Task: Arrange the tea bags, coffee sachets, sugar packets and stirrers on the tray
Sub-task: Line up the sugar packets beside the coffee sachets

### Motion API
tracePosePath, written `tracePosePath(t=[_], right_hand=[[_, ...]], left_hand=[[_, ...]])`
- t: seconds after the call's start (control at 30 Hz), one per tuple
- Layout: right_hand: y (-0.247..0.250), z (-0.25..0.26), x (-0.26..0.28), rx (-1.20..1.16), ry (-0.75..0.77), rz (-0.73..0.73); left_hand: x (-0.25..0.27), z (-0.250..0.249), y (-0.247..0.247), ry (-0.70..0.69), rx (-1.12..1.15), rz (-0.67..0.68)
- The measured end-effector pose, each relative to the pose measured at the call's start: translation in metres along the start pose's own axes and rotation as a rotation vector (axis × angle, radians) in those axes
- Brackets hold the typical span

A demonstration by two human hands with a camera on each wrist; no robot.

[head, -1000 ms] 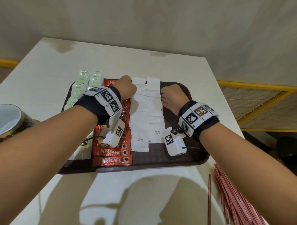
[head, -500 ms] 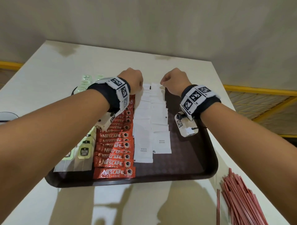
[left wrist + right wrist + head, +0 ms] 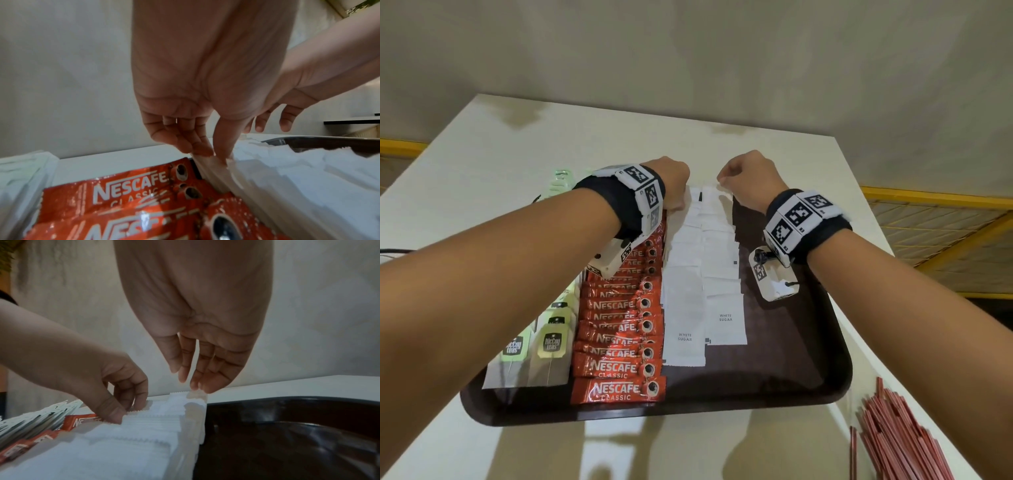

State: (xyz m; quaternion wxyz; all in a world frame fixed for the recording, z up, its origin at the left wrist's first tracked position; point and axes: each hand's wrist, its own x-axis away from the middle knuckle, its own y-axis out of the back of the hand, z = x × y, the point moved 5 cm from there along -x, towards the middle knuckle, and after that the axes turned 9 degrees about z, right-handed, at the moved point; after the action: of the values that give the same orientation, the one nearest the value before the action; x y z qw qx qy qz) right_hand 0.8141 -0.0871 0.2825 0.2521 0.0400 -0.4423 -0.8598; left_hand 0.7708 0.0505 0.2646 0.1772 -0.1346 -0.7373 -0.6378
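Brown plastic forms the tray [image 3: 784,387] on the pale desk [image 3: 592,144], and its contents run in columns. Farthest left lie the tea bags [image 3: 551,346], pale green with dark labels, overlapping toward the far rim. Just beside them the red coffee sachets [image 3: 619,363] are stacked like shingles in 1 column. The left hand [image 3: 671,181] reaches over the far end of that column; in the left wrist view its fingers [image 3: 197,146] and thumb pinch the far edge of a white packet at the seam between sachets and sugar. Next come the sugar packets [image 3: 702,274], white, in 2 overlapping columns touching the sachets. The right hand [image 3: 750,178] is at the far end of the right-hand column; in the right wrist view its fingers [image 3: 201,382] are narrow, their tips touching the raised top edge of the farthest packet. Right of the sugar, the tray floor is bare. Off the tray, on the desk at the near right, lies a loose bundle of red stirrers [image 3: 897,442].
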Motion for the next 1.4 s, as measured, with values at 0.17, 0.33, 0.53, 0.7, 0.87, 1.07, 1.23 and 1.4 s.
tracePosePath(t=[0.17, 0.33, 0.53, 0.7, 0.87, 1.07, 1.23, 1.4], right_hand=[[-0.002, -0.007, -0.003, 0.049, -0.017, -0.005], [0.005, -0.015, -0.007, 0.067, -0.064, -0.049], [0.005, -0.024, -0.013, 0.027, -0.088, -0.045], [0.002, -0.023, -0.014, 0.013, -0.064, -0.029], [0.001, -0.022, -0.017, 0.001, -0.044, -0.026], [0.0, -0.02, -0.019, 0.014, -0.028, -0.014], [-0.006, -0.024, -0.022, 0.057, -0.035, 0.003], [-0.007, -0.021, -0.024, 0.103, -0.028, 0.023]], left_hand=[[0.001, -0.001, -0.003, -0.02, 0.013, 0.0], [0.005, -0.002, -0.001, -0.027, 0.035, -0.002], [0.011, -0.004, 0.006, -0.077, 0.07, -0.049], [0.009, 0.003, 0.012, -0.083, 0.176, -0.089], [0.007, 0.011, 0.009, -0.049, 0.258, -0.105], [0.009, 0.013, 0.01, -0.052, 0.277, -0.141], [0.012, 0.016, 0.008, -0.048, 0.305, -0.189], [0.014, 0.015, 0.006, -0.049, 0.297, -0.225]])
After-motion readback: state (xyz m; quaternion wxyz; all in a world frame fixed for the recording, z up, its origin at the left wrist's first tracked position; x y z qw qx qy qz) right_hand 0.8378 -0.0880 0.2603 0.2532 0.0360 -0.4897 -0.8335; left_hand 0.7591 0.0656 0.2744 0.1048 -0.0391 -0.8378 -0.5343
